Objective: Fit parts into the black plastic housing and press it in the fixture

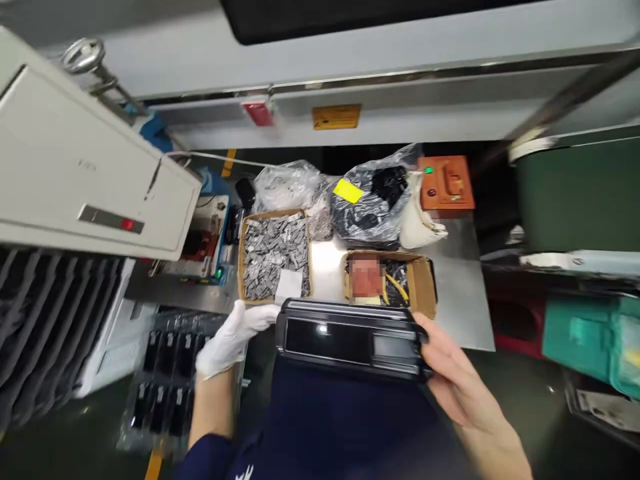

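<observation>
- Head-camera view was filled at its lower middle by a long glossy black plastic panel with a dark window (350, 340), held level in front of the body, just short of the edge of the grey metal worktable (460, 293).
- Its left end was gripped by the left hand (233, 340), worn in a white glove, with the fingers curled round the corner.
- Its right end was clasped by the bare right hand (450, 373), the thumb laid on top.
- A slip was judged possible at the bare-hand end, since the surface looked smooth and shiny.
- The open cardboard box of small grey metal parts (274, 255) and the smaller brown carton (400, 283) stood just beyond the panel; either could be knocked if it were swung forward.
- Fingerprints on the window were judged likely from the ungloved grip.
</observation>
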The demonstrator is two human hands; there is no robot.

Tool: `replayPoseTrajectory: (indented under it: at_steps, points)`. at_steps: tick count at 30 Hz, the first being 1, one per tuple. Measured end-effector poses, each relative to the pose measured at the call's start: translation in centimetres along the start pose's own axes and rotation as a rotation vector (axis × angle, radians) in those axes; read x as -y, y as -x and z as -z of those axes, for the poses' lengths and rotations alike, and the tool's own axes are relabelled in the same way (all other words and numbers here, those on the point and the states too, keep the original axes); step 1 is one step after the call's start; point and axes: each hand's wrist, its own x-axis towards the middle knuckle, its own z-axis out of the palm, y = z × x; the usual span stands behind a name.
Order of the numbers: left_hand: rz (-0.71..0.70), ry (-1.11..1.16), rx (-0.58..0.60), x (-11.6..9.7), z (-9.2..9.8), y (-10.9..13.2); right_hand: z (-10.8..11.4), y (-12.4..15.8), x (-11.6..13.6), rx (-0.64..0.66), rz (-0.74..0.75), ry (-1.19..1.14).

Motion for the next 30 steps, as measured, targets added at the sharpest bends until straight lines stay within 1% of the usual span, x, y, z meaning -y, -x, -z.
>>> replayPoseTrajectory:
  at_steps: [1, 2, 3, 4, 5, 6, 7, 8, 9, 10, 11, 13, 15, 16, 17, 18, 19, 20, 21, 22, 23, 24, 25, 27, 29, 30]
  points:
    - [-0.018, -0.177, -0.004, -1.0, 0.5, 0.0, 0.2, -0.3, -0.3, 0.045, 0.021, 0.014]
    - [-0.059, -0.321, -0.03, -2.0, 0.5, -0.1, 0.3, -0.6, -0.7, 0.055, 0.037, 0.04]
    - [-0.122, -0.444, -0.05, -2.7, 0.1, -0.3, 0.3, -0.8, -1.0, 0.044, 0.042, 0.075]
    - [-0.209, -0.581, -0.062, -3.2, -0.7, -0.5, 0.1, -1.0, -1.4, 0.027, 0.034, 0.111]
    - [-0.327, -0.75, -0.057, -3.5, -2.0, -0.7, -0.1, -1.2, -1.7, 0.01, 0.023, 0.141]
    - [-0.521, -1.047, -0.045, -3.5, -3.6, -1.0, -0.3, -1.3, -1.9, 0.006, 0.013, 0.158]
    - [-0.692, -1.306, 0.01, -3.2, -5.2, -1.4, -0.6, -1.3, -2.1, 0.01, 0.005, 0.163]
    - [-0.851, -1.5, 0.061, -2.9, -6.7, -2.0, -0.9, -1.3, -2.1, 0.024, 0.002, 0.158]
    - [-0.965, -1.643, 0.076, -2.5, -7.9, -2.6, -1.2, -1.2, -2.1, 0.044, 0.002, 0.147]
    - [-1.033, -1.722, 0.085, -2.1, -8.9, -3.3, -1.4, -1.1, -2.1, 0.056, 0.007, 0.137]
    - [-1.066, -1.765, 0.073, -1.8, -9.5, -4.1, -1.5, -1.0, -2.0, 0.059, 0.019, 0.131]
    - [-1.057, -1.792, 0.045, -1.4, -9.9, -5.4, -1.2, -0.8, -1.7, 0.048, 0.048, 0.16]
    - [-1.025, -1.772, 0.057, -1.4, -9.7, -6.4, -0.2, -1.2, -1.1, 0.084, 0.073, 0.267]
    - [-1.001, -1.742, 0.063, -1.4, -9.5, -6.7, 0.7, -1.7, -0.7, 0.123, 0.087, 0.335]
    - [-0.945, -1.69, 0.064, -1.3, -9.4, -6.9, 2.0, -2.5, -0.3, 0.157, 0.102, 0.406]
    - [-0.848, -1.609, 0.054, -1.2, -9.2, -7.1, 3.6, -3.7, -0.1, 0.162, 0.117, 0.479]
    - [-0.691, -1.487, 0.022, -0.9, -9.1, -7.1, 5.4, -5.1, 0.1, 0.13, 0.125, 0.55]
    - [-0.493, -1.313, -0.024, -0.6, -9.0, -7.0, 7.4, -6.7, -0.1, 0.05, 0.12, 0.626]
    - [-0.293, -1.087, -0.078, -0.1, -8.9, -6.8, 9.3, -8.6, -0.4, -0.066, 0.092, 0.719]
    - [-0.131, -0.822, -0.139, 0.5, -8.8, -6.5, 11.2, -10.5, -1.1, -0.173, 0.03, 0.824]
    - [-0.029, -0.545, -0.188, 1.2, -8.8, -6.2, 12.9, -12.3, -2.0, -0.262, -0.055, 0.924]
    - [0.011, -0.28, -0.213, 1.9, -8.9, -5.7, 14.3, -14.0, -3.2, -0.325, -0.147, 1.015]
    - [0.0, -0.044, -0.211, 2.6, -9.2, -5.3, 15.3, -15.5, -4.5, -0.37, -0.231, 1.099]
    - [-0.095, 0.314, -0.161, 3.7, -10.1, -4.5, 16.6, -17.5, -7.1, -0.425, -0.356, 1.248]
    - [-0.189, 0.518, -0.108, 4.5, -11.6, -4.0, 16.9, -18.5, -9.3, -0.453, -0.434, 1.374]
    - [-0.231, 0.554, -0.105, 4.7, -12.4, -3.9, 16.9, -18.7, -10.2, -0.462, -0.459, 1.428]
